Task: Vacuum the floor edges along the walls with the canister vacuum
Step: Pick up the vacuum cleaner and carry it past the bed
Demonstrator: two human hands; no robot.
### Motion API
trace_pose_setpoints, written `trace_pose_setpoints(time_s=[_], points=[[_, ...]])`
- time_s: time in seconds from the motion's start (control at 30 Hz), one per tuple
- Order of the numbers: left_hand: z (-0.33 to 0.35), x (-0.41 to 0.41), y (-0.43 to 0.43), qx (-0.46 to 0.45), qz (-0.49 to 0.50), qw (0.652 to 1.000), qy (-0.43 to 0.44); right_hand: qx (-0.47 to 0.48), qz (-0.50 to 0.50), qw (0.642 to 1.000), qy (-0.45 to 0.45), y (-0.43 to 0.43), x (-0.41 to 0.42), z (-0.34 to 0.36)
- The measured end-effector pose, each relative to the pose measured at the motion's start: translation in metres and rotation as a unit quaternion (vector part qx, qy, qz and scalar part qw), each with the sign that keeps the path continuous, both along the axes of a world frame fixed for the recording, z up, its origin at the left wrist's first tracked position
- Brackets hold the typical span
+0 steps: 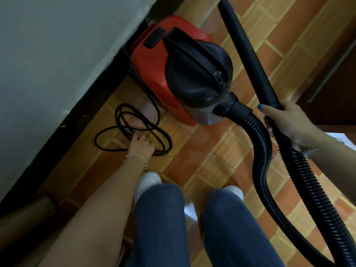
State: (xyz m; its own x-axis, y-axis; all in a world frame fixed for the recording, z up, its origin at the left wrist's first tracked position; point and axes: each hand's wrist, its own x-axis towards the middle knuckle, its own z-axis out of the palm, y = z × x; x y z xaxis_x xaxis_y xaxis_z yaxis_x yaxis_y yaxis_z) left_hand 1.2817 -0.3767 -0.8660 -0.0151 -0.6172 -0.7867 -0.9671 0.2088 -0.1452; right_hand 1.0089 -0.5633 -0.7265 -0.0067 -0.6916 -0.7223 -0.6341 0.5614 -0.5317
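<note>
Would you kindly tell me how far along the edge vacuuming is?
Done: the red canister stands by the wall, hose attached. In hand: the right hand grips the wand; the left hand touches the coiled cord. Left: seemingly all edge vacuuming remains.

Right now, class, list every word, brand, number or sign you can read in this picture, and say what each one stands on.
No text can be read here.
Canister vacuum: red body and black lid show no legible brand or number.
Wand held by the right hand: plain black, no marking.
White sheet at the right edge: too little shows to tell.
</note>
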Motion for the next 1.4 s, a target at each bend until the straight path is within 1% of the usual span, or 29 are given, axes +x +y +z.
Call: trace_pose_setpoints(time_s=[0.07, 0.13, 0.17, 0.23, 0.3, 0.33, 0.4, 0.43, 0.47, 0.53, 0.57, 0.63, 0.7, 0.77, 0.83, 0.93, 1.03, 1.1, 1.17, 1.2, 1.27, 1.4], points=[[0.009, 0.003, 0.001, 0.036, -0.021, 0.999, -0.024, -0.006, -0.007, 1.0, 0.005, 0.002, 0.001, 0.003], [0.017, 0.009, 0.005, 0.037, -0.011, 0.999, -0.009, -0.004, -0.016, 1.0, 0.007, 0.002, 0.003, 0.007], [0.024, 0.011, 0.007, 0.026, -0.006, 1.0, -0.001, -0.003, -0.017, 1.0, 0.008, 0.003, 0.003, 0.009], [0.036, 0.014, 0.008, -0.082, -0.011, 0.995, 0.05, -0.002, -0.014, 1.0, 0.015, 0.002, 0.004, 0.016], [0.055, 0.015, 0.004, -0.139, 0.009, 0.985, 0.105, -0.001, -0.015, 1.0, 0.017, 0.0, 0.007, 0.026], [0.065, 0.016, -0.001, -0.113, 0.032, 0.985, 0.125, -0.001, -0.016, 1.0, 0.018, -0.001, 0.009, 0.033], [0.09, 0.018, -0.013, -0.116, 0.061, 0.977, 0.17, -0.002, -0.02, 1.0, 0.019, -0.002, 0.013, 0.046], [0.102, 0.02, -0.02, -0.148, 0.066, 0.966, 0.204, -0.004, -0.023, 1.0, 0.018, -0.002, 0.015, 0.052], [0.114, 0.023, -0.025, -0.176, 0.048, 0.956, 0.231, -0.005, -0.024, 1.0, 0.016, -0.003, 0.017, 0.058], [0.137, 0.026, -0.037, -0.265, -0.01, 0.927, 0.263, -0.005, -0.022, 1.0, 0.015, -0.004, 0.02, 0.069], [0.147, 0.027, -0.044, -0.318, -0.039, 0.904, 0.284, -0.003, -0.022, 1.0, 0.015, -0.005, 0.021, 0.073], [0.171, 0.025, -0.061, -0.392, -0.067, 0.865, 0.307, 0.003, -0.025, 1.0, 0.014, -0.008, 0.022, 0.08], [0.194, 0.025, -0.081, -0.432, -0.081, 0.843, 0.311, 0.005, -0.027, 1.0, 0.015, -0.009, 0.023, 0.087], [0.209, 0.024, -0.101, -0.445, -0.094, 0.839, 0.299, 0.001, -0.016, 1.0, 0.021, -0.01, 0.025, 0.094], [0.222, 0.019, -0.124, -0.432, -0.09, 0.852, 0.281, -0.005, -0.008, 1.0, 0.028, -0.01, 0.027, 0.1], [0.229, 0.007, -0.157, -0.38, -0.067, 0.89, 0.242, -0.01, -0.004, 0.999, 0.031, -0.011, 0.026, 0.106], [0.222, 0.0, -0.182, -0.317, -0.093, 0.916, 0.227, -0.012, -0.003, 0.999, 0.035, -0.009, 0.021, 0.109], [0.214, -0.002, -0.194, -0.261, -0.091, 0.937, 0.213, -0.015, -0.009, 0.999, 0.038, -0.009, 0.018, 0.109], [0.205, -0.005, -0.206, -0.166, -0.088, 0.966, 0.176, -0.015, -0.021, 0.999, 0.039, -0.008, 0.014, 0.106], [0.203, -0.002, -0.21, -0.124, -0.094, 0.974, 0.163, -0.015, -0.02, 0.999, 0.039, -0.007, 0.014, 0.105], [0.202, -0.002, -0.218, -0.062, -0.121, 0.978, 0.161, -0.014, -0.028, 0.999, 0.038, -0.006, 0.01, 0.103], [0.206, -0.005, -0.225, 0.002, -0.148, 0.977, 0.155, -0.006, -0.034, 0.999, 0.032, 0.001, 0.001, 0.105]])
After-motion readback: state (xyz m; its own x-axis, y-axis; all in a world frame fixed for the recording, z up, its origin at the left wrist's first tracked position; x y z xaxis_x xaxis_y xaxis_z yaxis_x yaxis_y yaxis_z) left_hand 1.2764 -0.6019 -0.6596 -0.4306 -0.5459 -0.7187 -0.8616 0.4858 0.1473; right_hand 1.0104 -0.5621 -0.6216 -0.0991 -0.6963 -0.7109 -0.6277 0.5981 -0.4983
